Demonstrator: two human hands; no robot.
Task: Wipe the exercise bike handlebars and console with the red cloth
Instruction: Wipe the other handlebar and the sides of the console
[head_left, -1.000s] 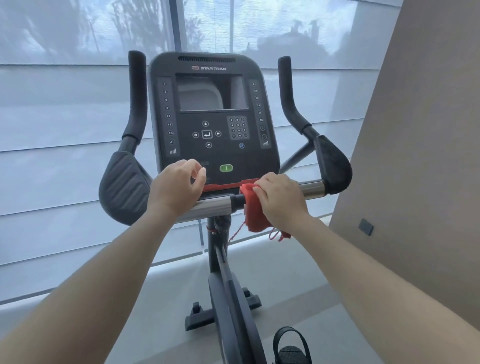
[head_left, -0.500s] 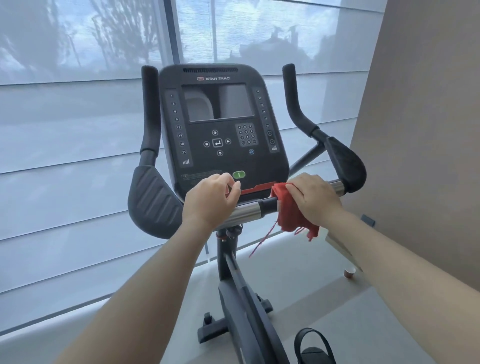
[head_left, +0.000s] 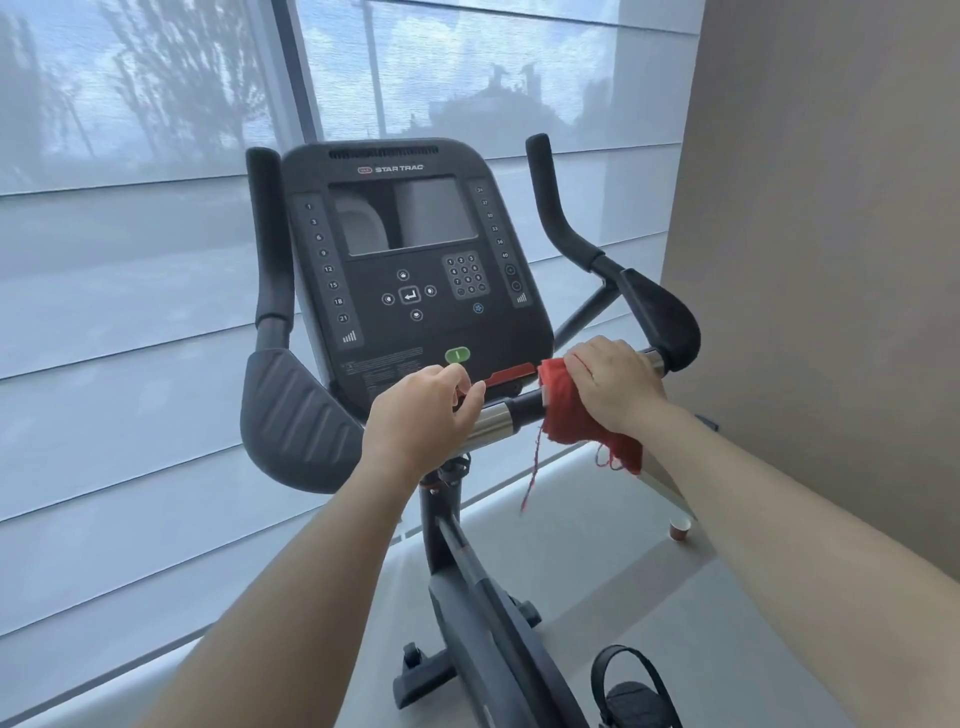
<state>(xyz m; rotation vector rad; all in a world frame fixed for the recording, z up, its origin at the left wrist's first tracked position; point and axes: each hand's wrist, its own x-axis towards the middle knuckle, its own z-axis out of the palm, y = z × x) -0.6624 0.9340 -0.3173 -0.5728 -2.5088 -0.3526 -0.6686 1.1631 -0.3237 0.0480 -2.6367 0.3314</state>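
Observation:
The black console (head_left: 415, 260) of the exercise bike stands in the middle of the view, with a grey screen and a green button. A chrome and black crossbar handlebar (head_left: 501, 415) runs below it. My right hand (head_left: 615, 387) presses the red cloth (head_left: 566, 415) around the right part of that bar, close to the right elbow pad (head_left: 660, 312). Frayed threads hang from the cloth. My left hand (head_left: 421, 415) grips the bar left of centre, under the console's lower edge. Two upright black grips (head_left: 267, 234) rise on either side of the console.
A beige wall (head_left: 831, 260) stands close on the right. Shaded windows fill the back and left. The bike's post and frame (head_left: 467, 571) run down the middle, with a strapped pedal (head_left: 634, 691) at the bottom right. A small red-brown cup (head_left: 679, 530) sits on the floor by the wall.
My right hand has slid the cloth to the right along the bar, toward the right elbow pad. My left hand keeps its grip. The camera has tilted down and shifted.

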